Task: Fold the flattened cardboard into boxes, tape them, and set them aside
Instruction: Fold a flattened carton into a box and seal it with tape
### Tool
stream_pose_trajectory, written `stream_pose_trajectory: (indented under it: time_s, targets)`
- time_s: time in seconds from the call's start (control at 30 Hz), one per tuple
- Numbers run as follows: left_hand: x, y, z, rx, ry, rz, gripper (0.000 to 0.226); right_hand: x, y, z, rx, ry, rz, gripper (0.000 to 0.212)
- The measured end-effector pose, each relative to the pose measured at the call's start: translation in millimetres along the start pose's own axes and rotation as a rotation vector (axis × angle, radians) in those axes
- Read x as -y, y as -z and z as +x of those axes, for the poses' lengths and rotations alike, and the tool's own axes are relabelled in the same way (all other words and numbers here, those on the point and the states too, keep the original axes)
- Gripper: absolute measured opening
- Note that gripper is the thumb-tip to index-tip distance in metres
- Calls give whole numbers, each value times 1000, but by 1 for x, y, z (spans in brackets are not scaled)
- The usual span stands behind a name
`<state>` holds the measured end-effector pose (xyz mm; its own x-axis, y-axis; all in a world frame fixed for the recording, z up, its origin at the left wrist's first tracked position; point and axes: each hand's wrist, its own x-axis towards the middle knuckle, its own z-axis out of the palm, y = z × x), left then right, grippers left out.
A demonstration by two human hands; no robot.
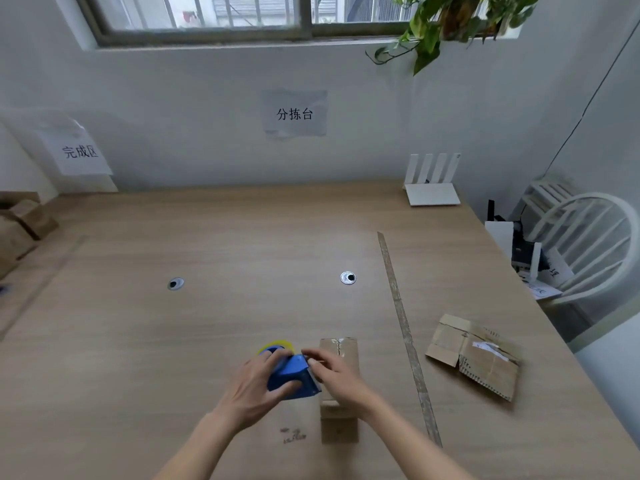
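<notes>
Head view: left hand (258,384) grips the blue tape dispenser (293,378), fingers curled over its top and thumb under the near side; yellow-rimmed roll sticks out at the far end. Right hand (334,375) is at the dispenser's right end, fingertips pinched together there, looks like on the tape end, but too blurred to be sure. Right hand sits over the box (338,393), a narrow folded one lying lengthwise on the table (207,323), top seam visible at its far end, just right of the dispenser. Counts: one box in work, one pile of flat cardboard (476,356) to the right, well apart from the box; more brown boxes (19,226) at the far left edge, number unclear. Two round grommets (176,283) in the tabletop. One long strip (405,327) runs front to back between box and flat cardboard. Table is light wood. White router (433,183) at the far right corner against the wall. Two paper signs (295,114) on the wall, window (242,15) above, plant (450,22) hanging at upper right, white chair (588,237) beside the table on the right.
</notes>
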<state>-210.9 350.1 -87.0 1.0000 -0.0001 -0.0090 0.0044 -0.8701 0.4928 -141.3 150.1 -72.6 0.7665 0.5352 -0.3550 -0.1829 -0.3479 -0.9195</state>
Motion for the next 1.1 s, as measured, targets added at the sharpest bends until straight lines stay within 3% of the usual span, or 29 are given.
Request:
stream_pose_trajectory:
  time_s: [0.1, 0.33, 0.5, 0.67, 1.1]
  targets:
    - [0, 13, -4, -22, -22, -1, 59, 5, 0, -3, -113, 23, 112, 33]
    - [-4, 27, -8, -3, -79, 37, 54, 7, 3, -6, -207, 8, 1, 12]
    - [-18, 23, -7, 91, -87, 165, 59, -10, 10, -21, -260, -110, -55, 5]
    - [-8, 13, -7, 204, 2, 352, 64, -58, 38, -42, -482, -310, -18, 4]
    - [-1, -8, 21, 257, -27, 470, 71, -98, 56, -32, -560, -383, -60, 9]
